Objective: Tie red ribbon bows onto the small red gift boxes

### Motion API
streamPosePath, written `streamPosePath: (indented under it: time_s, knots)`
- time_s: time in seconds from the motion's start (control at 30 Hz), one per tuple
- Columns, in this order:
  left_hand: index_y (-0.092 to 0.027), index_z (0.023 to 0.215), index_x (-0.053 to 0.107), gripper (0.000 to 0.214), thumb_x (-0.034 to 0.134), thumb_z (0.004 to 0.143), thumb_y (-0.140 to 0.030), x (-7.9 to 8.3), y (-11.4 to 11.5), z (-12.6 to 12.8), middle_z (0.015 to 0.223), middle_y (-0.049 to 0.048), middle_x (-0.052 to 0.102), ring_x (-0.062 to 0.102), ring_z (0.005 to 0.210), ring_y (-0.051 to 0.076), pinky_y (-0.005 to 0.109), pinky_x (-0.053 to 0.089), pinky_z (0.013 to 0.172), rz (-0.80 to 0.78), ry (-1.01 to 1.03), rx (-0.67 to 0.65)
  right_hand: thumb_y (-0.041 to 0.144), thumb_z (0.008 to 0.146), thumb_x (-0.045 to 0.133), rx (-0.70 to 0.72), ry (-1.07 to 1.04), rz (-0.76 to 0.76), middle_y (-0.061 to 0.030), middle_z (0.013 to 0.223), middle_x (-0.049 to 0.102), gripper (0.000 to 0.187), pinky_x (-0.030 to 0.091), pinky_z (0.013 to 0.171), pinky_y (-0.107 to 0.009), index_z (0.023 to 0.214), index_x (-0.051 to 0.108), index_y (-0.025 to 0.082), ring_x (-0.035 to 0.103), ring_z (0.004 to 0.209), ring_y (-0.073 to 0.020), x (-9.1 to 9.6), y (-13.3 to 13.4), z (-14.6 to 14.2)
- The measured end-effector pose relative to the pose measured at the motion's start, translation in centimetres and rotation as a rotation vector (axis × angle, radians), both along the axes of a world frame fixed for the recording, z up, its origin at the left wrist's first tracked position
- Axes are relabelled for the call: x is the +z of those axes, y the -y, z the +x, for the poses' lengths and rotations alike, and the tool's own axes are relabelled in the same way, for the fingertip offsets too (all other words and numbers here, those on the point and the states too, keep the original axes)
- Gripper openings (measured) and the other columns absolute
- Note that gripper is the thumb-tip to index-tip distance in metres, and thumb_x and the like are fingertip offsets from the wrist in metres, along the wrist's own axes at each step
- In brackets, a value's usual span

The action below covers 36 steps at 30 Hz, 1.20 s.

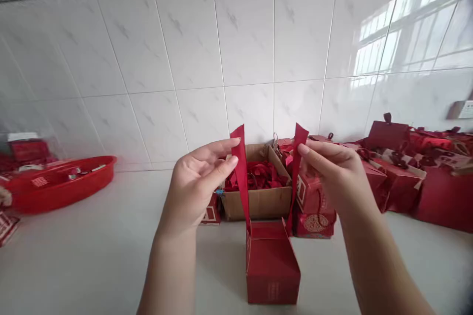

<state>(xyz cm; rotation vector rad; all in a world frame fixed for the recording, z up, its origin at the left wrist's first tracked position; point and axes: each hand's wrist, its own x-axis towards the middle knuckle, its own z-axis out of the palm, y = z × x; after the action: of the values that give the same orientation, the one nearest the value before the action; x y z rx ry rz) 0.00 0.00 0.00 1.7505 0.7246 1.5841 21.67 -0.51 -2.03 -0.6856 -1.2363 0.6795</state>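
Observation:
A small red gift box (272, 268) stands on the white counter in front of me, with two long red strips rising from its top. My left hand (199, 182) pinches the left strip (242, 177) between thumb and fingers. My right hand (328, 167) pinches the right strip (296, 172) the same way. Both strips are pulled upward and slightly apart above the box.
Behind the box sits a brown cardboard carton (258, 199) filled with red pieces. Finished red boxes (399, 167) crowd the back right, and more (314, 206) stand beside the carton. A red oval tray (59, 184) lies at the left. The tiled wall (236, 49) rises behind.

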Motion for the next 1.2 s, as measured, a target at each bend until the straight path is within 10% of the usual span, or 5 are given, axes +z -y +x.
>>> streamPosePath:
  time_s: [0.53,1.2]
  knots:
    - [-0.021,0.098,0.07,0.03,0.073,0.069,-0.016,-0.1,0.0,1.4,0.081,0.0027,0.072,0.066,0.078,0.016,0.027,0.055,0.072,0.061,0.061,0.029,0.029,0.072,0.073,-0.07,-0.072,0.083,0.0025,0.06,0.062,0.007,0.047,0.05,-0.02,0.076,0.073,0.024,0.055,0.053,-0.0078,-0.1,-0.5,0.4]
    - [-0.018,0.078,0.063,0.01,0.071,0.072,-0.018,-0.5,1.4,5.3,0.076,-0.0007,0.065,0.064,0.071,0.01,0.02,0.055,0.067,0.069,0.095,-0.029,0.024,0.083,0.062,0.209,0.141,0.132,-0.0022,0.087,0.073,0.016,0.055,0.072,-0.027,0.095,0.073,0.025,0.067,0.082,-0.0161,-0.2,0.6,-1.7]
